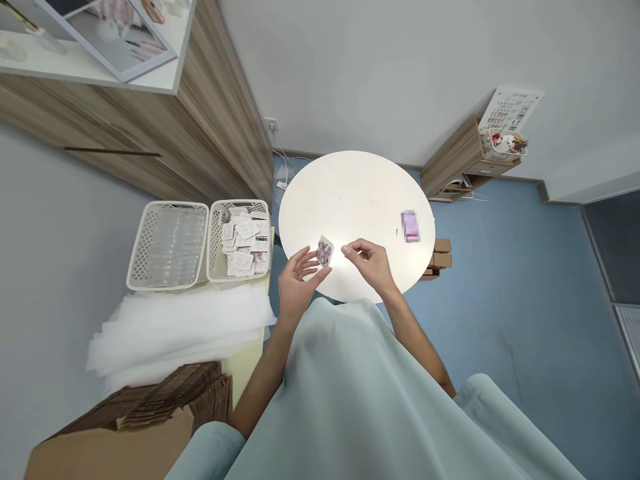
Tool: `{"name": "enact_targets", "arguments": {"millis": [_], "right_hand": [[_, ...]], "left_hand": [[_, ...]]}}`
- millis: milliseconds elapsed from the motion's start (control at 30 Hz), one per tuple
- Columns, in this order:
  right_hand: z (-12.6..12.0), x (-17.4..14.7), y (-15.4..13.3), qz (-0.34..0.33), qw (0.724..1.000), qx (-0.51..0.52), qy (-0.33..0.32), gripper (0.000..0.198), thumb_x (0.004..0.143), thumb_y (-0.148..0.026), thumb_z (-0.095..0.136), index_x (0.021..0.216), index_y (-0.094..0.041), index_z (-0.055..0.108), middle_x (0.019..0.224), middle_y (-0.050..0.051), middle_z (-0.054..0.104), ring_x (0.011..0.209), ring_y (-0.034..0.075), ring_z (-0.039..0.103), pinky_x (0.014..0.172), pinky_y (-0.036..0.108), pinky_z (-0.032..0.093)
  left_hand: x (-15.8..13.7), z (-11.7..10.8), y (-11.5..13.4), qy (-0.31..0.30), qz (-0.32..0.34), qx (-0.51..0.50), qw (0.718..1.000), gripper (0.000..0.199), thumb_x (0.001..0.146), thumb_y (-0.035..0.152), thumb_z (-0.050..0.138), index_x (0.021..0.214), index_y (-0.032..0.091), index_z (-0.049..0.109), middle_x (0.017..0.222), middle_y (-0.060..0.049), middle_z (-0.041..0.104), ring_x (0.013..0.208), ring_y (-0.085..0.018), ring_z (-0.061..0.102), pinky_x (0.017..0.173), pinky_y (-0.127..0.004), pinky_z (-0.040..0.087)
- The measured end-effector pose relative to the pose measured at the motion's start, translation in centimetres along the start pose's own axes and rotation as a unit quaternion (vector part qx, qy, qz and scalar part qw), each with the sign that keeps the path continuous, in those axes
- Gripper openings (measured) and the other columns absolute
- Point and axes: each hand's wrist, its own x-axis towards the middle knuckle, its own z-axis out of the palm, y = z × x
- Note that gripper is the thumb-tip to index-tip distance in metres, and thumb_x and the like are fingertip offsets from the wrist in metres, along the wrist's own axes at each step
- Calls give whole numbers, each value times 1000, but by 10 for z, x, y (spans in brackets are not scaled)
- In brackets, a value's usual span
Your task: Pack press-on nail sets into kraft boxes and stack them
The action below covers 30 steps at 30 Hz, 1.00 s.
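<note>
A small clear plastic pack (325,251) with dark, shiny pieces in it is in my left hand (296,288), between the thumb and fingers, above the near edge of the white round table (350,180). To its right, my right hand (371,264) is closed in a pinch, thumb against fingertips, a short way from the pack. Whatever that pinch holds, if anything, is too small to make out. Farther right on the table lies a purple-pink box (411,227), blurred in the picture, with a tiny dark bit (397,233) beside it.
On my left stand a white basket (131,267) of clear plastic trays and another basket (210,257) full of small printed cards. White foam sheets (185,327) and folded brown cardboard (165,400) lie nearer. Small brown boxes (442,253) sit beyond the table's right edge.
</note>
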Motion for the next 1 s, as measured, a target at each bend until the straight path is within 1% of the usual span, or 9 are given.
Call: {"name": "enact_targets", "arguments": {"millis": [167, 333, 400, 533, 633, 733, 833, 933, 1000], "right_hand": [[9, -4, -2, -6, 1000, -10, 4, 37, 88, -59, 76, 78, -23, 74, 86, 4, 75, 76, 19, 61, 69, 33, 48], [13, -4, 1, -1, 1000, -24, 13, 33, 87, -53, 75, 75, -23, 72, 83, 3, 73, 71, 17, 57, 64, 32, 46], [11, -4, 2, 7, 1000, -21, 9, 32, 86, -53, 75, 76, -23, 72, 81, 2, 72, 67, 16, 53, 61, 31, 43], [7, -4, 3, 10, 1000, -8, -6, 34, 85, -55, 76, 77, -22, 72, 80, 2, 70, 63, 14, 48, 59, 31, 41], [5, -4, 4, -7, 1000, -5, -24, 36, 87, -57, 75, 77, -23, 71, 82, 2, 70, 65, 14, 49, 62, 31, 43], [4, -4, 5, -20, 999, -11, -35, 38, 89, -59, 74, 79, -23, 70, 84, 3, 70, 70, 16, 53, 65, 32, 46], [2, -4, 2, -44, 998, -28, -36, 36, 94, -58, 72, 84, -23, 72, 89, 4, 72, 81, 19, 62, 71, 32, 50], [-2, -6, -6, -103, 992, -73, -30, 30, 97, -54, 73, 101, -25, 78, 102, 6, 73, 95, 22, 67, 77, 34, 53], [-5, -8, -14, -151, 980, -119, -50, 29, 99, -52, 75, 113, -28, 79, 104, 6, 71, 97, 23, 66, 77, 35, 53]], "left_hand": [[-12, 1, 1, 38, 80, 62, 994, 75, 72, 33, 99, 140, 25, 69, 136, -12, 75, 121, -31, 73, 103, -45, 59], [-21, -1, 4, 58, 110, 82, 989, 80, 69, 31, 100, 142, 27, 68, 139, -11, 75, 125, -32, 71, 104, -46, 59], [-23, -4, 4, 62, 107, 74, 990, 73, 74, 34, 98, 141, 26, 69, 137, -11, 75, 124, -32, 72, 104, -45, 60], [-23, -9, 5, 98, 80, 39, 991, 46, 88, 43, 87, 127, 22, 76, 112, -9, 80, 107, -26, 77, 98, -40, 61], [-23, -12, 9, 109, 66, 18, 992, 41, 86, 46, 87, 116, 20, 78, 98, -6, 79, 88, -21, 76, 89, -37, 63], [-23, -15, 15, 92, 52, 15, 994, 40, 84, 48, 89, 109, 19, 79, 94, -6, 78, 78, -18, 74, 82, -35, 63], [-23, -20, 19, 63, 47, 28, 997, 41, 83, 50, 89, 109, 19, 79, 96, -6, 78, 78, -19, 74, 81, -36, 64], [-20, -24, 24, 20, 68, 61, 996, 43, 86, 48, 87, 116, 19, 79, 99, -7, 79, 81, -20, 76, 84, -36, 64], [-18, -27, 27, -8, 105, 109, 988, 43, 90, 46, 85, 124, 20, 77, 101, -6, 81, 84, -20, 77, 87, -36, 64]]}}
